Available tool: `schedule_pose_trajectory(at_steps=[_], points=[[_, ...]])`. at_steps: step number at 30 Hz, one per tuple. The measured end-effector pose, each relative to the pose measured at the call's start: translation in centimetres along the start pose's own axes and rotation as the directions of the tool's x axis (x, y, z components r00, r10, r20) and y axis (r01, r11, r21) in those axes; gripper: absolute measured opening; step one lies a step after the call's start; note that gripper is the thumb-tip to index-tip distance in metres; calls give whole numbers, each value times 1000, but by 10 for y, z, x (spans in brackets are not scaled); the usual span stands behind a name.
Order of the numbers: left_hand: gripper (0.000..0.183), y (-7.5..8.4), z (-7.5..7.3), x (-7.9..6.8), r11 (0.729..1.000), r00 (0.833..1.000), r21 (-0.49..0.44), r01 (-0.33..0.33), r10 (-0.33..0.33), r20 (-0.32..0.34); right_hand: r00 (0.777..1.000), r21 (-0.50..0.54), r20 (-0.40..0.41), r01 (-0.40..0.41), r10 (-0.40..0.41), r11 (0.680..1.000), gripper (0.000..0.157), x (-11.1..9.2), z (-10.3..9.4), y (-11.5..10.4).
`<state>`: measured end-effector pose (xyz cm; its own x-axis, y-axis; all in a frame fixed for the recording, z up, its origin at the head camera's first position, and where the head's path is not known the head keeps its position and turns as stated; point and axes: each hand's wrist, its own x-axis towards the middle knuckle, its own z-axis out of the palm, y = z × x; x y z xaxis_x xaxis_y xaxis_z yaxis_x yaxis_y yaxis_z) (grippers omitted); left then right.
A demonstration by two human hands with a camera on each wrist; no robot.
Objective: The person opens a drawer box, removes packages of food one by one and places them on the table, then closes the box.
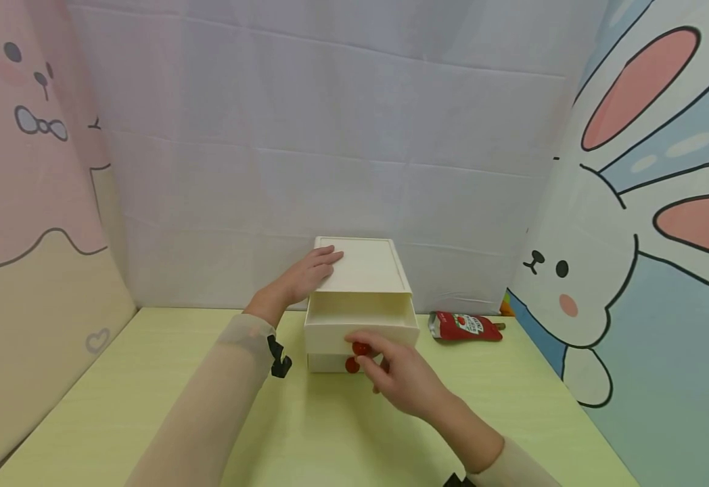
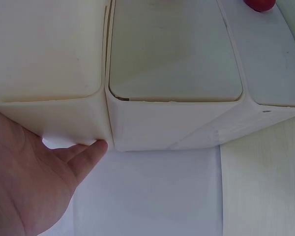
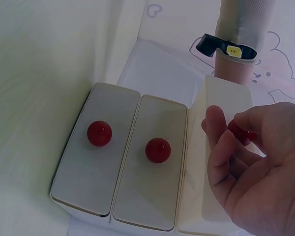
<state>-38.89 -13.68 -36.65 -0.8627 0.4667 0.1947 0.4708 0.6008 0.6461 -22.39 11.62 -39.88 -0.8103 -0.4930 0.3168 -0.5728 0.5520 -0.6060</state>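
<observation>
A white drawer cabinet (image 1: pixel 369 264) stands on the table against the back curtain. Its top drawer (image 1: pixel 327 336) is pulled partway out, so part of the inside shows from above. My right hand (image 1: pixel 406 375) pinches that drawer's red round knob (image 3: pixel 240 132) between thumb and fingers. Two lower drawers, each with a red knob (image 3: pixel 158 150), sit closed in the right wrist view. On the left part of the cabinet's top rests my left hand (image 1: pixel 313 274), fingers extended. The left wrist view shows this hand (image 2: pixel 44 172) against the cabinet's upper side.
A red pouch (image 1: pixel 467 327) with a tomato picture lies to the right of the cabinet. The light green table (image 1: pixel 172 379) extends to both sides. Behind hangs a white curtain (image 1: pixel 330 135); printed cartoon panels close off the left and right.
</observation>
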Motion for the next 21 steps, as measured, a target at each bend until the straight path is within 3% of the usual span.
schedule_pose_trajectory(at_steps=[21], points=[[57, -1, 0, 1, 1000, 1000, -5, 11, -11, 2, 999, 21, -27, -41, 41, 999, 40, 27, 0, 11]])
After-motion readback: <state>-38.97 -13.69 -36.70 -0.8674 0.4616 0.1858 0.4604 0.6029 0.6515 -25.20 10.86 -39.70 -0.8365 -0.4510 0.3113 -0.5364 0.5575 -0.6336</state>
